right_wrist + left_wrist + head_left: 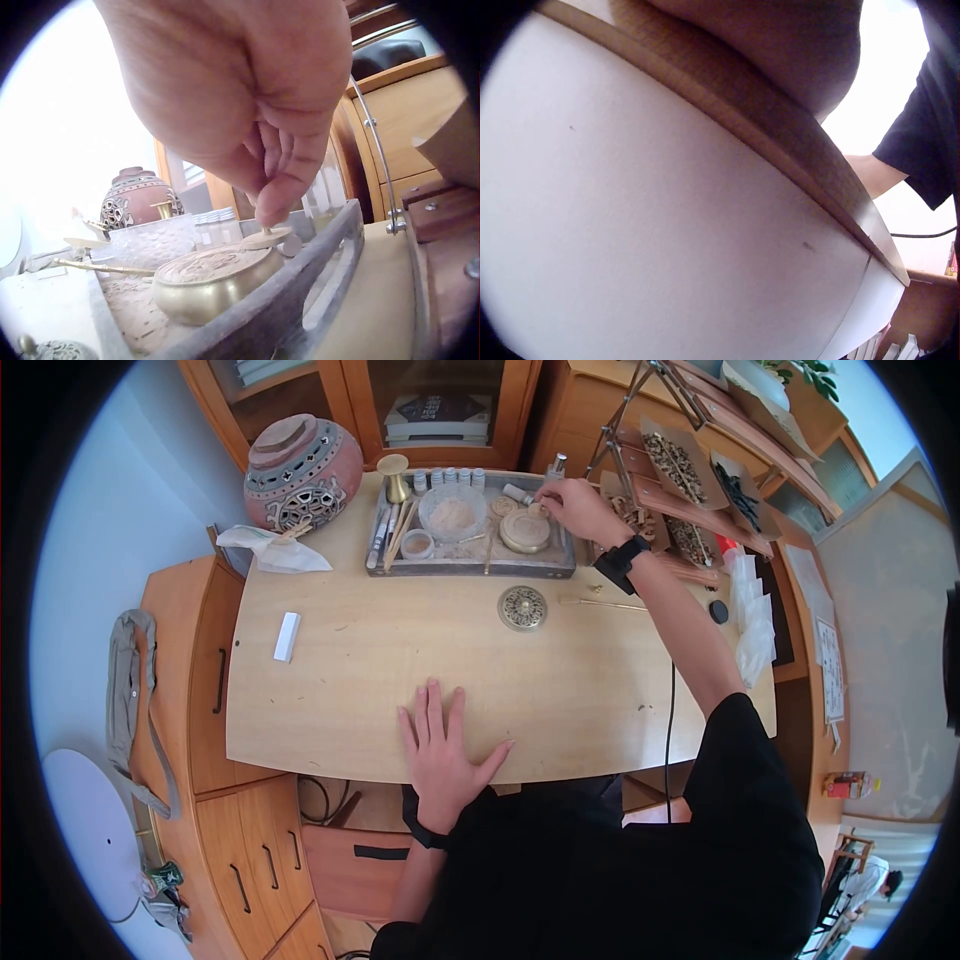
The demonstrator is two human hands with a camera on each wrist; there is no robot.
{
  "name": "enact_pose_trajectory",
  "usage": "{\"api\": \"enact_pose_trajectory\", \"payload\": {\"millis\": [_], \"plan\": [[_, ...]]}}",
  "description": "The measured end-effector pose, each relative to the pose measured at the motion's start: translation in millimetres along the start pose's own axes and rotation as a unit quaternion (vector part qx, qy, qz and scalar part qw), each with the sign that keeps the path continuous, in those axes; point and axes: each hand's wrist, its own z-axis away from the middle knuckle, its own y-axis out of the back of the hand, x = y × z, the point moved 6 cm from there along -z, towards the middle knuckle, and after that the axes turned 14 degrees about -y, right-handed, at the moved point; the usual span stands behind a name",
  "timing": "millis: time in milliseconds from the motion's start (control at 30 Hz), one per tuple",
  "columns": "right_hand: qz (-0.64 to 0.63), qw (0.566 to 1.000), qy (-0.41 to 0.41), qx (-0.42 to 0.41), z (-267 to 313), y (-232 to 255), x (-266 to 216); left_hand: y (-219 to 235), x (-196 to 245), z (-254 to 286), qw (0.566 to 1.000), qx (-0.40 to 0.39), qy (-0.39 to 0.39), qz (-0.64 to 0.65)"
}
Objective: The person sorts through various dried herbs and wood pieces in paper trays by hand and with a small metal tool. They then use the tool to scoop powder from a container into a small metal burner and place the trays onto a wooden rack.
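Thumb and fingertips of my right hand [583, 510] [247, 97] pinch the small knob of a flat round disc [266, 239]. This disc is at the far rim of a round brass bowl [525, 531] [214, 289] filled with pale powder; whether it touches the powder cannot be told. The bowl stands in the right part of a grey tray [520, 570] [330, 259]. My left hand [445, 765] rests palm down on the table near its front edge, fingers spread, holding nothing. In the left wrist view only part of that arm or hand [795, 45] shows.
A glass bowl [453, 512], brass vase [395, 482] and small jars share the tray. In front lie an openwork brass lid [523, 608] and a thin brass tool [600, 603]. A white box [287, 637] lies left; a patterned pot [303, 475] and tiered wooden shelves [680, 505] flank the tray.
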Motion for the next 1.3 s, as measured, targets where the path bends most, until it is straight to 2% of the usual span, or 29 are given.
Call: {"api": "enact_pose_trajectory", "payload": {"millis": [133, 300, 400, 700, 933, 1033, 1100, 1133, 1200, 1300], "plan": [[0.022, 0.999, 0.016, 0.027, 14.7, 5.0, -2.2, -0.6, 0.6, 0.6, 1.0, 0.0, -0.006, -0.005], [0.016, 0.999, -0.048, 0.015, 33.8, 10.8, -5.8, 0.3, 0.9, 0.7, 1.0, 0.005, -0.007, -0.004], [0.014, 0.998, -0.057, 0.006, 43.7, 13.0, -11.2, -0.5, 0.8, 1.1, 1.0, 0.007, -0.008, -0.005], [0.02, 0.999, -0.013, 0.028, 59.6, 7.2, -23.8, 0.8, 1.1, 1.4, 1.0, 0.016, 0.001, 0.007], [-0.004, 0.999, -0.035, 0.019, 66.8, 0.2, -39.1, 0.0, 0.2, 1.8, 1.0, 0.011, 0.004, 0.008], [-0.026, 0.999, -0.007, 0.024, 67.7, 0.1, -46.3, -0.8, -0.4, 2.1, 1.0, 0.01, 0.005, 0.009], [-0.184, 0.972, -0.138, -0.054, 61.5, -1.1, -38.8, -0.5, -0.7, 2.1, 1.0, 0.011, 0.005, 0.01], [-0.185, 0.971, -0.138, -0.055, 54.2, -3.2, -33.5, 0.2, -0.5, 2.1, 1.0, 0.013, 0.004, 0.011], [-0.268, 0.952, -0.145, -0.011, 31.8, -1.9, -10.9, 1.6, 0.2, 1.5, 1.0, 0.012, 0.004, 0.011], [-0.244, 0.963, -0.108, 0.029, 10.5, 2.8, -1.3, 1.7, 0.2, 0.4, 1.0, 0.012, 0.002, 0.012]]}}
